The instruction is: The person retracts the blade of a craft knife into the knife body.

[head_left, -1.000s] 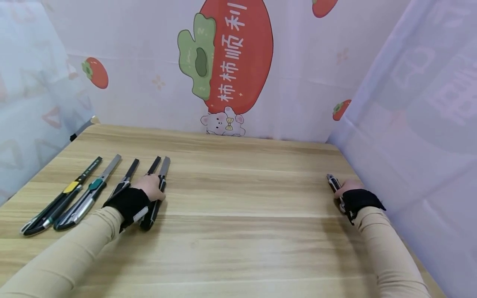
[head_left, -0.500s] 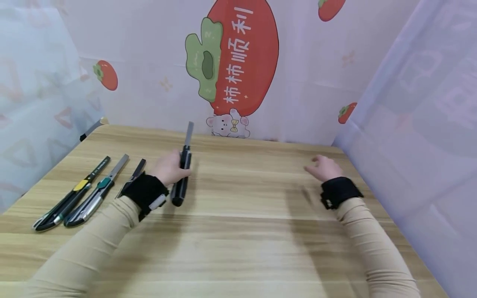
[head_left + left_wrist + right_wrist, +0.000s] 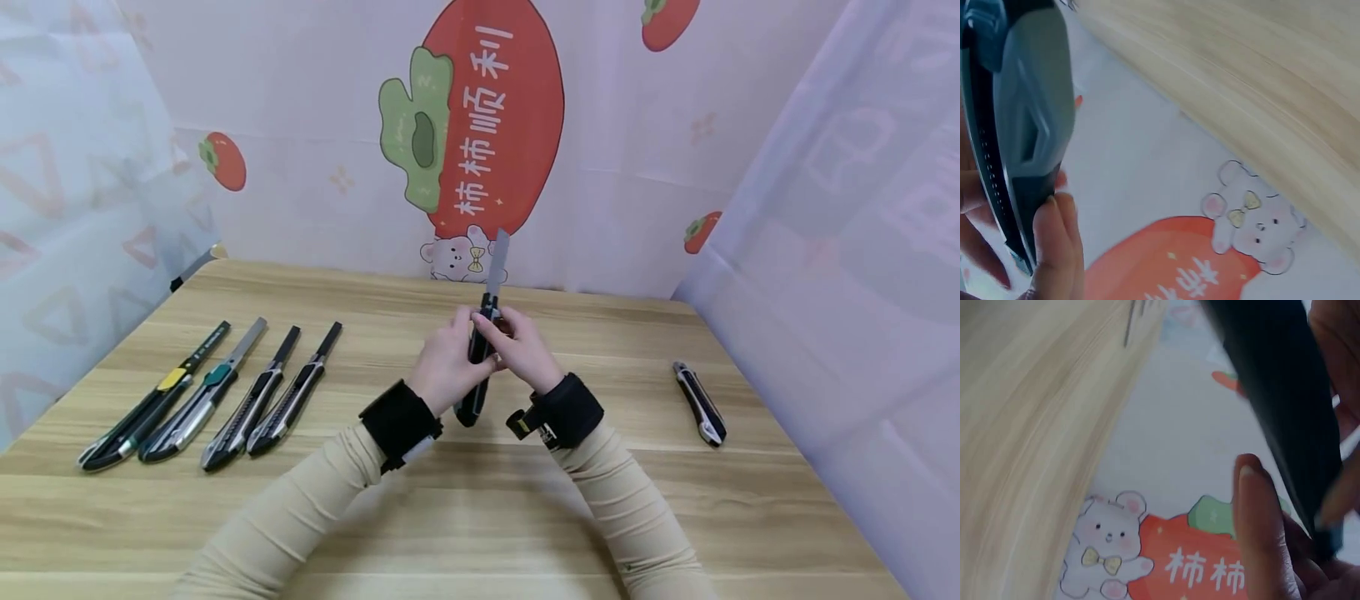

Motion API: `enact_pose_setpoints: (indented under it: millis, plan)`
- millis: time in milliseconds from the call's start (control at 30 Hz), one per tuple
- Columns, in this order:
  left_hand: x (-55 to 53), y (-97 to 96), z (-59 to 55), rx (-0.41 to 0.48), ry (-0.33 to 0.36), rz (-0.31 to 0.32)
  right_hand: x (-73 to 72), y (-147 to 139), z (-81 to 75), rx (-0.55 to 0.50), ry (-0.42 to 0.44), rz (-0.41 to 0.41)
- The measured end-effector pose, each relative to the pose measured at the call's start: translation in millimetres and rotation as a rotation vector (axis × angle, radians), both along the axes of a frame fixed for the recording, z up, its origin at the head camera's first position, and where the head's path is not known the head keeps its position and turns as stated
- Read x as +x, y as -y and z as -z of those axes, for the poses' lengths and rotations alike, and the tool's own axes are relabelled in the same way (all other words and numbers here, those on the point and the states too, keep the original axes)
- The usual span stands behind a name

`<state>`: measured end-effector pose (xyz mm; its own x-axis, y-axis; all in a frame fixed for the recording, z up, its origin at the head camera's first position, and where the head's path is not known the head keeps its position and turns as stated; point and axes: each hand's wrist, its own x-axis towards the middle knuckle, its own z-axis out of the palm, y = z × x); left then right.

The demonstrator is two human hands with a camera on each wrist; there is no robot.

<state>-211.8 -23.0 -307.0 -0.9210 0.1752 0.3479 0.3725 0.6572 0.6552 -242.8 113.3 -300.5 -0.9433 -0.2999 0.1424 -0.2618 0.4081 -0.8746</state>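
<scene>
A black utility knife (image 3: 471, 406) with its blade (image 3: 497, 262) extended upward is held above the middle of the table. My left hand (image 3: 446, 362) grips its handle from the left. From the right, my right hand (image 3: 528, 350) pinches the upper handle near the base of the blade. The left wrist view shows the grey and dark handle (image 3: 1035, 106) close up, with fingers round its far end. The dark handle (image 3: 1285, 412) looks blurred in the right wrist view, my right thumb (image 3: 1257, 519) beside it. Fingers partly hide the slider area.
Several utility knives lie side by side at the left, among them one with a yellow slider (image 3: 174, 379) and one with a green slider (image 3: 217, 374). A smaller knife (image 3: 700, 404) lies alone at the right. Printed cloth (image 3: 615, 208) stands behind the wooden table (image 3: 465, 542).
My left hand has lifted the black utility knife from the left row and carried it right to the middle. My right hand has left the small knife and moved left onto the black one.
</scene>
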Motion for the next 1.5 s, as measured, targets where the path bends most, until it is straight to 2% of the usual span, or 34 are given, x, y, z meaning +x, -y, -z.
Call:
enact_pose_setpoints:
  millis: [67, 167, 333, 433, 533, 633, 733, 800, 933, 1033, 1167, 1333, 1433, 1500]
  plan:
    - [3.4, -6.2, 1.6, -0.007, -0.065, 0.007, 2.9, 1, 1.1, -0.065, -0.010, 0.019]
    - [6.7, -11.3, 2.3, -0.042, -0.126, 0.015, 5.5, -2, 3.2, -0.118, -0.009, 0.026]
    - [9.3, -10.3, -5.4, -0.188, -0.150, -0.002, 7.6, -9, 7.0, -0.138, 0.021, -0.014]
    - [8.6, -3.8, -12.6, -0.217, -0.138, 0.040, 8.5, -13, 8.4, -0.151, 0.026, -0.044]
    - [8.8, 8.0, -13.1, -0.117, -0.077, 0.168, 10.9, -17, 7.3, -0.154, 0.010, -0.079]
    - [12.5, 22.4, -6.0, 0.039, 0.036, 0.298, 16.3, -20, 3.1, -0.154, -0.012, -0.131]
    - [19.3, 33.3, 1.5, 0.152, 0.138, 0.389, 24.3, -21, -5.2, -0.156, -0.044, -0.166]
    - [23.2, 36.9, 5.0, 0.182, 0.192, 0.452, 30.1, -23, -11.1, -0.165, -0.061, -0.186]
    - [27.1, 37.0, 8.2, 0.183, 0.275, 0.566, 40.0, -23, -18.6, -0.168, -0.105, -0.215]
    - [27.5, 34.2, 9.2, 0.173, 0.296, 0.619, 44.9, -23, -20.3, -0.182, -0.116, -0.231]
    - [26.7, 32.7, 13.0, 0.151, 0.264, 0.653, 47.4, -21, -19.3, -0.188, -0.165, -0.246]
    - [26.1, 32.5, 16.8, 0.128, 0.209, 0.649, 46.9, -21, -18.1, -0.163, -0.250, -0.282]
    - [26.9, 32.0, 16.8, 0.136, 0.196, 0.632, 46.4, -21, -18.9, -0.167, -0.242, -0.305]
    - [27.4, 31.2, 16.9, 0.144, 0.181, 0.623, 46.5, -21, -19.9, -0.185, -0.202, -0.327]
